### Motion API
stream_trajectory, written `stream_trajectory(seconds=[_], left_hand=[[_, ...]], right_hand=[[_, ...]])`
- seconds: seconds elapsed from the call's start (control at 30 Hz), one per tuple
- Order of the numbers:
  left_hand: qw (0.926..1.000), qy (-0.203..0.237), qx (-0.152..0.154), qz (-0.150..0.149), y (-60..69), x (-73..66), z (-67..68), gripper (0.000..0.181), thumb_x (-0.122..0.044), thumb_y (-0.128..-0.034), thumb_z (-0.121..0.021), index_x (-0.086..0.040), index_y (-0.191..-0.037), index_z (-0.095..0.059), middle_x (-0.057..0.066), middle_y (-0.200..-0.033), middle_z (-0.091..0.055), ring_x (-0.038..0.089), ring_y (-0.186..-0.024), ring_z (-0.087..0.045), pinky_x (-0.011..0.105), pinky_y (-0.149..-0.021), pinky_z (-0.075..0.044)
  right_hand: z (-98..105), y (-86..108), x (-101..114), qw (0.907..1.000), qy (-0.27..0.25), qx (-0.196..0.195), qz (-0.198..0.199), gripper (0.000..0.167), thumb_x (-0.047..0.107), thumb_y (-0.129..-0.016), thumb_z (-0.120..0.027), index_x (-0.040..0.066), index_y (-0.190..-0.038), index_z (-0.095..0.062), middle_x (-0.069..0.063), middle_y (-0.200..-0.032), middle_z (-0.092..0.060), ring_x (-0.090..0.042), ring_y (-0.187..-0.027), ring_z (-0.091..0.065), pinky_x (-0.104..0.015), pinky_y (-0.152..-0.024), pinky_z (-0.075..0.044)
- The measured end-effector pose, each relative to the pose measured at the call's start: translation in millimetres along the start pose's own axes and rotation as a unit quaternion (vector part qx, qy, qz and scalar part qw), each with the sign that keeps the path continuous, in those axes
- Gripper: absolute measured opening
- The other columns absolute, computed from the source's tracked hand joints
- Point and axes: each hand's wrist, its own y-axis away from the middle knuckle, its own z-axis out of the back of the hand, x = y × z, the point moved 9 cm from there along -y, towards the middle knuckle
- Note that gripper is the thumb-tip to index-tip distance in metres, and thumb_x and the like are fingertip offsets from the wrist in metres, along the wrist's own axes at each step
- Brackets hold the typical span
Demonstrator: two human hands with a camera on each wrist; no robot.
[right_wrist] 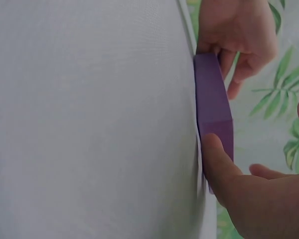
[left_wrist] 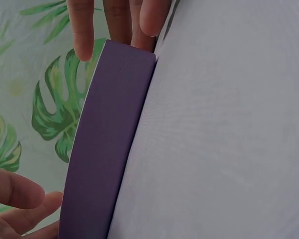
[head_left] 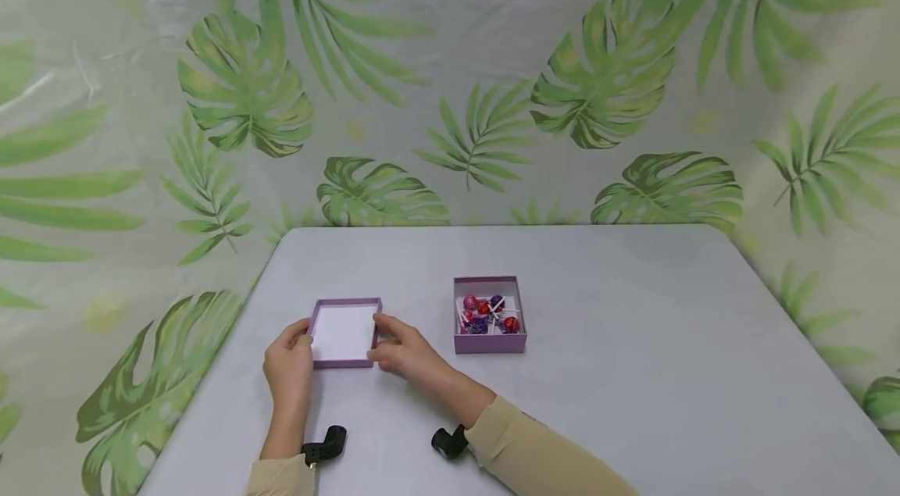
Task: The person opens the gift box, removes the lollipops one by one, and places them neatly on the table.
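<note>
A shallow, purple-edged box lid [head_left: 344, 333] with a white inside lies on the table at the left. My left hand [head_left: 290, 367] grips its left edge, and my right hand [head_left: 411, 355] holds the right edge between thumb and fingers. From the left wrist, the purple side wall [left_wrist: 107, 134] runs between fingertips of my left hand [left_wrist: 20, 206] and the other hand's fingers at the top. In the right wrist view, the thumb of my right hand [right_wrist: 259, 194] presses on the purple wall [right_wrist: 213, 94], with my left hand [right_wrist: 239, 35] at its far end.
A purple box [head_left: 490, 344] stands open to the right of the lid, holding several wrapped lollipops [head_left: 485, 316] in red, pink and purple. A white cloth covers the table [head_left: 633, 340]; behind it hangs a leaf-patterned curtain [head_left: 492, 35].
</note>
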Motion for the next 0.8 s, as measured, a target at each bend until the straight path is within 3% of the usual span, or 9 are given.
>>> stream_trajectory(seconds=[0.37,0.57,0.8], left_hand=[[0.9999,-0.001,0.005,0.011,0.8,-1.0,-0.5,0.036,-0.007,-0.0959,-0.048,-0.003,-0.124,-0.070,0.020,-0.124,-0.067,0.030,-0.124,-0.055,0.045,-0.099,-0.043],[0.9997,0.004,0.010,0.022,-0.6,0.2,-0.5,0.036,-0.007,-0.0962,-0.049,-0.003,-0.125,-0.070,0.018,-0.127,-0.066,0.030,-0.131,-0.051,0.048,-0.106,-0.040],[0.9988,0.019,0.031,0.033,-0.9,2.0,-2.5,0.037,-0.007,-0.0969,-0.050,-0.004,-0.130,-0.067,0.016,-0.131,-0.064,0.026,-0.129,-0.050,0.042,-0.102,-0.041]], right_hand=[[4.4,-1.8,-4.3,0.9998,-0.006,0.007,-0.017,0.072,0.013,-0.091,-0.069,0.012,-0.156,-0.039,-0.016,-0.154,-0.043,-0.026,-0.125,-0.054,-0.037,-0.098,-0.052],[4.7,-0.1,-2.2,0.9996,0.012,0.014,-0.021,0.069,0.016,-0.093,-0.068,0.013,-0.156,-0.039,-0.016,-0.155,-0.042,-0.027,-0.127,-0.054,-0.038,-0.100,-0.051],[4.5,-1.8,-4.2,0.9995,0.022,0.011,-0.020,0.067,0.017,-0.095,-0.067,0.015,-0.155,-0.039,-0.014,-0.152,-0.045,-0.025,-0.123,-0.057,-0.040,-0.099,-0.051]])
